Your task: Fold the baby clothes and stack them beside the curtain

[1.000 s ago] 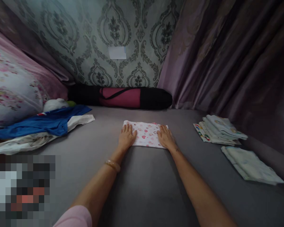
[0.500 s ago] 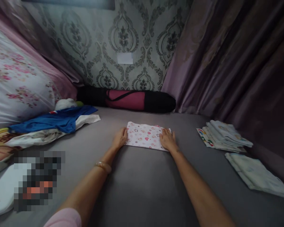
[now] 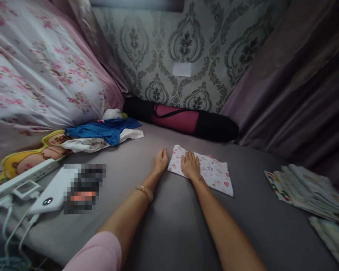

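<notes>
A folded white cloth (image 3: 214,171) printed with pink hearts and small flowers lies flat on the grey sheet (image 3: 164,229), slightly askew. My right hand (image 3: 191,165) rests palm down on its left half, fingers stretched out. Just beyond the cloth's left edge, my left hand (image 3: 160,161) stands on its side on the sheet, fingers curled in and holding nothing that I can see. A small gap seems to separate it from the cloth. A bracelet circles my left wrist.
Folded cloths (image 3: 305,192) are stacked at the right, with another folded cloth (image 3: 332,237) nearer. On the left lie a blue garment (image 3: 101,130), a white power bank (image 3: 56,188) and a power strip (image 3: 22,180) with cables. A black-and-pink long bag (image 3: 180,118) lies along the wall.
My right hand has moved from the cloth's right end to its left half. My left hand has come off the left edge. The view has turned left, and the cloth appears more slanted.
</notes>
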Demonstrator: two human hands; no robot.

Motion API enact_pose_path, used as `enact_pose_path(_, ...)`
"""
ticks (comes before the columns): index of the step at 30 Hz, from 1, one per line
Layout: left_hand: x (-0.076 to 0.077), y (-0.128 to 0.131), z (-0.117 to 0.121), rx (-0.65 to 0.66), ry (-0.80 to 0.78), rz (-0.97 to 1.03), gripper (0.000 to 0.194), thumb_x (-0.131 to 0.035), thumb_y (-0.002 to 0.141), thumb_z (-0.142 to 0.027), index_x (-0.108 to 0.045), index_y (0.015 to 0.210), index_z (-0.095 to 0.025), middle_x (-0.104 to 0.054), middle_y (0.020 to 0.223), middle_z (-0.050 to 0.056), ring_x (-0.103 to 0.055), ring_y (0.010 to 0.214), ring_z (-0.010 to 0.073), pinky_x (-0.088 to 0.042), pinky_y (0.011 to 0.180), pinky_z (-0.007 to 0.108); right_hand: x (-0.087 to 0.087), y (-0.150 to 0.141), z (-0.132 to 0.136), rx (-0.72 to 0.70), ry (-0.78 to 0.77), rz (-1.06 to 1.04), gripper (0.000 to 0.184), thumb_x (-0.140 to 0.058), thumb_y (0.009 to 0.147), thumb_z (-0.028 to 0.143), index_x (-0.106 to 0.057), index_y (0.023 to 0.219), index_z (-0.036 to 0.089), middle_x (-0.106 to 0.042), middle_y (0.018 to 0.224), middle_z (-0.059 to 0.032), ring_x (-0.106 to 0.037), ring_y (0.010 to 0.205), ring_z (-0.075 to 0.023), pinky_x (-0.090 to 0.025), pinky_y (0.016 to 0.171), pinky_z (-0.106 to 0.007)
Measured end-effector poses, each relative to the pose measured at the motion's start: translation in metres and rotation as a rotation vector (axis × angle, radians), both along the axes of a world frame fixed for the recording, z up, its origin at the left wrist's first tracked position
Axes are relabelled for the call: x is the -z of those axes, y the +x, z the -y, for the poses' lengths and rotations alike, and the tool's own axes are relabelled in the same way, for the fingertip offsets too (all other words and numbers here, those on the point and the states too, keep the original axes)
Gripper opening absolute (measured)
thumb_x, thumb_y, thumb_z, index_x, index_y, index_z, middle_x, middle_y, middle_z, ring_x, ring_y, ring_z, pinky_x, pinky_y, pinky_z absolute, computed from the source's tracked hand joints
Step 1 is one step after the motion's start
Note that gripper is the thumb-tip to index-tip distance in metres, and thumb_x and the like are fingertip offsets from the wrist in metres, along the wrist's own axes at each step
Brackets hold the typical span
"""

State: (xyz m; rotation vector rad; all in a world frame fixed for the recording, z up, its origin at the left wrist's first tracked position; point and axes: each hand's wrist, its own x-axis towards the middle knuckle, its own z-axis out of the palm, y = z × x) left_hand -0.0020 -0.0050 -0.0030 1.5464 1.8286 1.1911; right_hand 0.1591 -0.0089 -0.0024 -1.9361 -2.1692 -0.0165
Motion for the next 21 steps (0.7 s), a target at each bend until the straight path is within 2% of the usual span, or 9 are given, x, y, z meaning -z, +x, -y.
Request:
enact_pose_path(5, -0.001, 0.001, 0.002, 0.005, 0.016, -0.023, 0.035, -0.034, 0.097, -0.032, -0.066, 0.096, -0.019, -0.071, 0.093, 0.006, -0.062, 0.086, 0.017, -0.043, 0.077, 0.026, -0.021, -0.011, -0.013, 0.021, -0.102, 0.024, 0.053, -0.026, 0.095, 0.029, -0.043, 0.138, 0.003, -0.038, 0.147, -0.0194, -0.029, 0.137, -0.031, -0.021, 0.11, -0.047)
enact_pose_path(8, -0.003, 0.001, 0.004, 0.025, 0.042, -0.02, 0.034, -0.037, 0.096, -0.034, -0.066, 0.091, -0.018, -0.069, 0.084, 0.005, -0.061, 0.079, 0.0159, -0.042, 0.072, 0.024, -0.027, -0.033, -0.019, -0.055, -0.035, 0.036, 0.053, -0.028, 0.095, 0.028, -0.041, 0.14, 0.003, -0.035, 0.149, -0.0192, -0.026, 0.139, -0.0299, -0.018, 0.111, -0.046)
enact_pose_path(10, -0.004, 0.001, 0.004, 0.033, 0.067, 0.004, 0.034, -0.037, 0.096, -0.033, -0.066, 0.091, -0.017, -0.068, 0.083, 0.005, -0.06, 0.078, 0.0151, -0.041, 0.071, 0.024, -0.023, -0.047, -0.02, -0.101, 0.011, 0.036, 0.054, -0.026, 0.096, 0.03, -0.037, 0.143, 0.004, -0.032, 0.151, -0.0166, -0.023, 0.14, -0.0279, -0.015, 0.113, -0.045)
enact_pose_path(13, -0.004, 0.002, 0.004, 0.04, 0.085, 0.018, 0.036, -0.034, 0.097, -0.033, -0.065, 0.089, -0.016, -0.068, 0.083, 0.005, -0.059, 0.077, 0.0146, -0.041, 0.073, 0.024, -0.011, -0.058, -0.015, -0.101, 0.003, 0.035, 0.056, -0.024, 0.096, 0.031, -0.035, 0.144, 0.004, -0.034, 0.15, -0.0155, -0.026, 0.139, -0.0277, -0.015, 0.113, -0.046)
enact_pose_path(18, -0.005, 0.002, 0.004, 0.145, 0.128, -0.097, 0.038, -0.032, 0.098, -0.034, -0.065, 0.092, -0.017, -0.069, 0.092, 0.007, -0.06, 0.087, 0.0163, -0.043, 0.081, 0.026, -0.004, -0.055, -0.01, -0.118, -0.016, 0.044, 0.055, -0.025, 0.095, 0.027, -0.034, 0.145, 0.005, -0.031, 0.152, -0.0149, -0.026, 0.138, -0.0285, -0.017, 0.112, -0.047)
enact_pose_path(21, -0.004, 0.001, 0.005, 0.242, 0.183, -0.2, 0.04, -0.028, 0.099, -0.033, -0.064, 0.106, -0.018, -0.068, 0.106, 0.008, -0.059, 0.101, 0.0173, -0.041, 0.093, 0.029, -0.007, -0.05, -0.014, -0.151, -0.026, -0.01, 0.054, -0.022, 0.095, 0.024, -0.033, 0.145, 0.007, -0.031, 0.152, -0.0139, -0.025, 0.139, -0.0274, -0.016, 0.113, -0.047)
